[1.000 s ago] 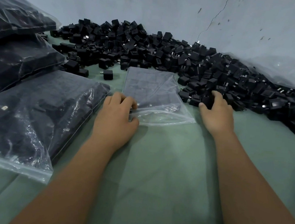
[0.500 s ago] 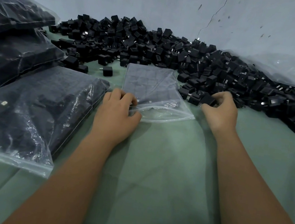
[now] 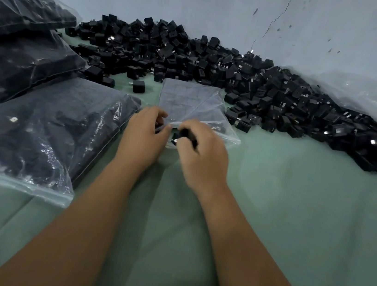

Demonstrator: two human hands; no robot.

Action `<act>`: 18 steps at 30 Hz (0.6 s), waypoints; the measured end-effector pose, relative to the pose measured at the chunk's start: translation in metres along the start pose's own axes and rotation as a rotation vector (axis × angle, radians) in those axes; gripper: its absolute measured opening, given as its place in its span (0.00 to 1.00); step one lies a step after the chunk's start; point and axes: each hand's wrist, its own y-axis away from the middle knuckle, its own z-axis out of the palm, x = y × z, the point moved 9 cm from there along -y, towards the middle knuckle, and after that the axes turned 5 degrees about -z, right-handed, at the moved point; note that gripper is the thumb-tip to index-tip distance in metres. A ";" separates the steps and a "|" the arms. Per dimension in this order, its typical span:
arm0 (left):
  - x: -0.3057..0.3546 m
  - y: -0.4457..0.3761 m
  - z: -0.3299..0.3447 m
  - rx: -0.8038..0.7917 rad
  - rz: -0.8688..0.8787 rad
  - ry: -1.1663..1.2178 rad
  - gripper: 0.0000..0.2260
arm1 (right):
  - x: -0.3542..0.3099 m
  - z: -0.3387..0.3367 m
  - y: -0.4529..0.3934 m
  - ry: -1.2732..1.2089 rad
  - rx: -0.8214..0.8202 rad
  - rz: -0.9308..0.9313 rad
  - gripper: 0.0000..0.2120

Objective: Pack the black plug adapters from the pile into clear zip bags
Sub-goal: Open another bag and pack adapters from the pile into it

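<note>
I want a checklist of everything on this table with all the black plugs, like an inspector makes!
Surface: green cloth, wrinkled, covers the table.
Job's things: big pile of black adapters along the wall; one clear zip bag lies flat in the middle, its mouth toward the person.
Clutter: three filled bags stacked at left; loose clear plastic at right.
Grippers: left hand pinches the bag's mouth; right hand holds adapters at the opening.
Cables: nothing seen.
Surroundings: pale wall with a crack and marks.
</note>
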 end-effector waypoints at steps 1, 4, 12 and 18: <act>0.000 0.000 -0.001 0.009 -0.001 0.009 0.12 | 0.000 0.008 0.001 0.056 -0.032 0.021 0.11; -0.001 -0.001 -0.002 0.027 0.006 0.015 0.10 | 0.016 0.011 -0.002 0.262 -0.056 0.122 0.11; -0.002 -0.001 -0.003 0.041 0.000 0.018 0.05 | 0.040 0.010 -0.002 0.434 -0.117 0.238 0.15; -0.003 -0.001 -0.002 0.028 -0.013 0.031 0.05 | 0.041 0.016 -0.003 0.444 -0.182 0.252 0.24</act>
